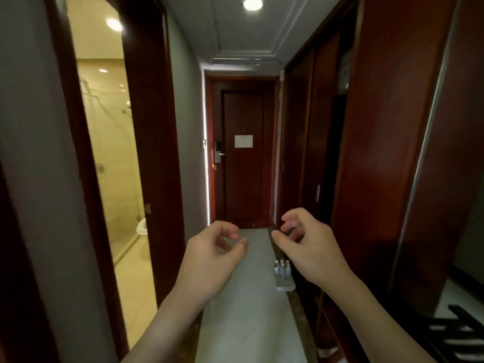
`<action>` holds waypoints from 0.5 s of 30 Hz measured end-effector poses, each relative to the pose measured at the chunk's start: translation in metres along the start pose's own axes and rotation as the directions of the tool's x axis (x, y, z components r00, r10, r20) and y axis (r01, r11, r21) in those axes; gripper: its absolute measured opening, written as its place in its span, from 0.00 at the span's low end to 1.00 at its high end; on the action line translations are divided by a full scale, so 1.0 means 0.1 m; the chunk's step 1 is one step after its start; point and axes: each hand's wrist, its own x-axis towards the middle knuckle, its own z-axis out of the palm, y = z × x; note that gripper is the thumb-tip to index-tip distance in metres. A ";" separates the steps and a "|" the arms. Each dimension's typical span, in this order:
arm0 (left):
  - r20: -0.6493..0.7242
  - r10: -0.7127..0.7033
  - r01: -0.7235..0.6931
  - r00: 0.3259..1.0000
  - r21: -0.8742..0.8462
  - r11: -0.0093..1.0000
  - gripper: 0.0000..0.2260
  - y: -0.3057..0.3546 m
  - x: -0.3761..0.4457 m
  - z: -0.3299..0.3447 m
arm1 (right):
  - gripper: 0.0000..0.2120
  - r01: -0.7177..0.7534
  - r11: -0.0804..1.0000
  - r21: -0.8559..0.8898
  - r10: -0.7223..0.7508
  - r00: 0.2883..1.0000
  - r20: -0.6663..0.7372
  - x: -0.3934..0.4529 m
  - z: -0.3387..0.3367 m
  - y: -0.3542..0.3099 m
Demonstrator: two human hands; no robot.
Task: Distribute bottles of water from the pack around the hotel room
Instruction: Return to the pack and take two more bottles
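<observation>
- The pack of water bottles (pixel 284 275) stands on the pale tiled floor (pixel 248 310) at the right edge of the hallway, just beside the dark wood wardrobe front (pixel 377 179); 3 white caps show at its top, and the rest is too small to count.
- The right hand (pixel 309 247) hangs in the air above and just in front of the pack, not touching it; its grip is loose, fingers curled and parted, with nothing in it.
- The left hand (pixel 217 255) is raised beside it at about the same height, well apart from the pack; its grip is likewise half-curled and empty, thumb and fingers apart.
- Both bare forearms reach in from the bottom edge.
- At the far end of the hallway is a closed dark red door (pixel 243 163) with a white notice (pixel 243 141) and a metal lock handle (pixel 218 150).
- To the left, an open doorway shows a lit bathroom (pixel 112 153) with beige tiles and a glass shower screen.
- A round ceiling light (pixel 252 3) glows overhead.
</observation>
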 end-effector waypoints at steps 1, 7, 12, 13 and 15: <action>0.006 -0.005 0.005 1.000 -0.023 1.000 0.04 -0.14 0.25 0.08 | 0.12 -0.016 1.000 -0.018 0.016 1.000 -0.006 0.20 0.10 0.08; 0.069 0.029 -0.019 0.997 -0.140 0.990 0.06 -0.65 1.66 0.64 | 0.12 -0.074 0.988 -0.133 0.068 0.996 -0.053 1.44 0.36 0.52; 0.129 0.063 -0.046 0.990 -0.129 0.991 0.07 -1.16 2.58 1.21 | 0.12 -0.103 0.984 -0.148 0.089 0.991 -0.100 2.34 0.62 1.07; 0.132 0.067 -0.051 0.989 -0.124 0.991 0.07 -1.28 2.75 1.34 | 0.12 -0.100 0.984 -0.148 0.086 0.991 -0.102 2.50 0.69 1.21; 0.135 0.069 -0.053 0.988 -0.119 0.991 0.08 -1.53 3.08 1.61 | 0.12 -0.092 0.985 -0.143 0.078 0.992 -0.100 2.85 0.86 1.52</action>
